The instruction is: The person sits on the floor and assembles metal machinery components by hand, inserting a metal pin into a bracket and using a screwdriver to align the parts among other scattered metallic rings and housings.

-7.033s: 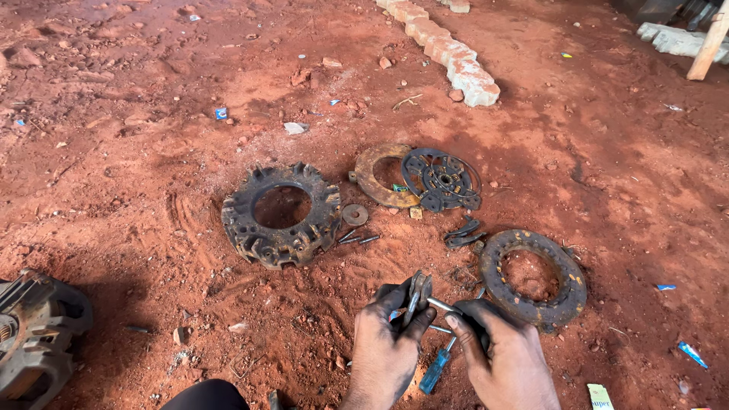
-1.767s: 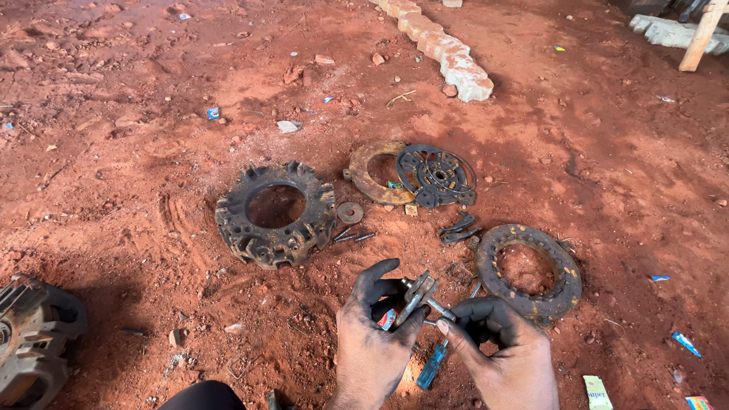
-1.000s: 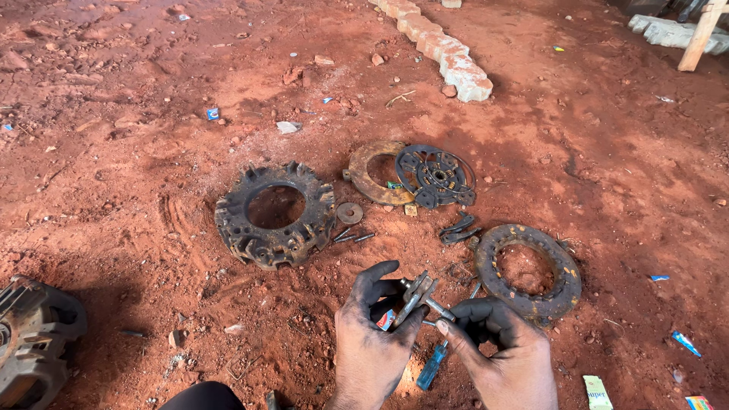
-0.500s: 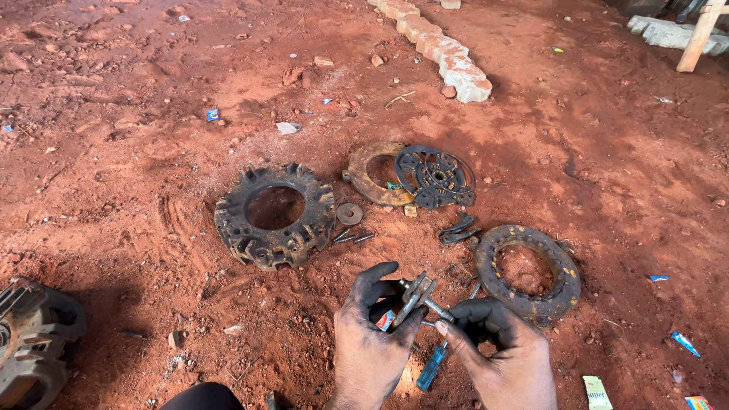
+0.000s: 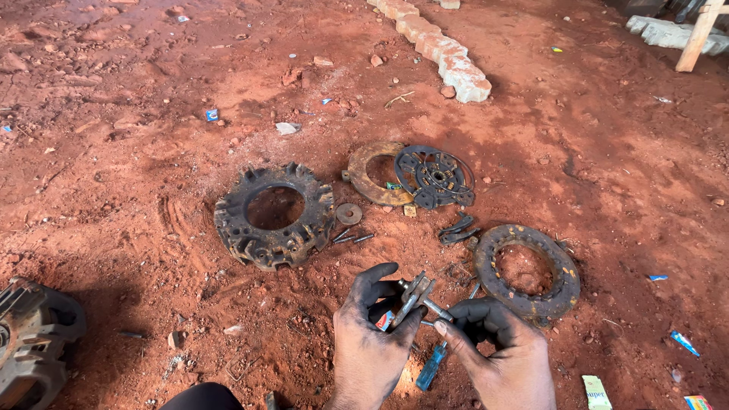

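Observation:
Both my hands are black with grease, low in the middle of the view. My left hand [image 5: 370,338] grips a small grey metal lever piece [image 5: 411,294]. My right hand [image 5: 495,349] pinches a thin metal pin [image 5: 437,308] that sticks into that piece. Below them on the red dirt lies a blue-handled screwdriver [image 5: 430,367]. Just beyond my right hand sits a rusty ring-shaped plate [image 5: 563,266]. Farther left rests a dark toothed clutch cover [image 5: 228,226].
A rusty disc [image 5: 361,165] and a black spoked clutch plate [image 5: 435,177] lie behind, with a round washer [image 5: 348,213], bolts [image 5: 352,238] and small dark levers [image 5: 458,230]. A row of bricks [image 5: 439,50] runs at the top. A grey engine housing [image 5: 34,342] sits bottom left.
My hands have stayed in the same spot on the small piece and pin; seven seconds ago they were slightly lower and closer together. The parts on the ground have not moved.

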